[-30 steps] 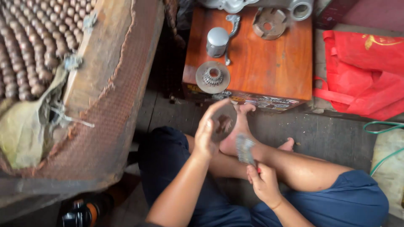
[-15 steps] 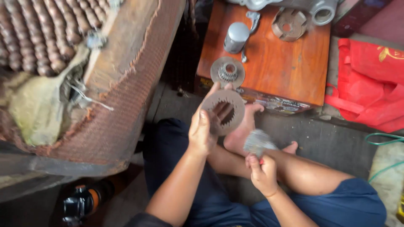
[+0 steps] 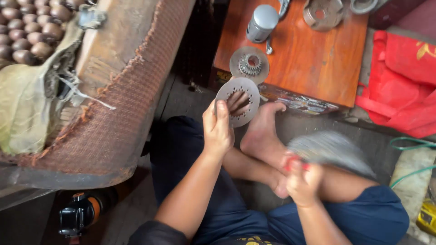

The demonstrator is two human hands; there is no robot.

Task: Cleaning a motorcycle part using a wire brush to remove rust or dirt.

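Near the middle of the view, the left hand (image 3: pixel 218 129) grips a flat grey metal ring plate (image 3: pixel 237 101) with a toothed inner edge, thumb on its face and fingers showing through the central hole; the plate stands roughly upright, just above a bare foot (image 3: pixel 261 131). At about four o'clock from it, the right hand (image 3: pixel 302 179) is closed around the red handle of a brush (image 3: pixel 329 149), whose grey bristle head is blurred. At twelve o'clock from the plate, a toothed gear on a round disc (image 3: pixel 249 65) lies on a reddish wooden table (image 3: pixel 313 68), with a grey metal cylinder (image 3: pixel 262 22) beyond it. A red bag (image 3: pixel 399 95) lies at three o'clock. A worn woven seat cushion (image 3: pixel 122 113) fills the nine o'clock side.
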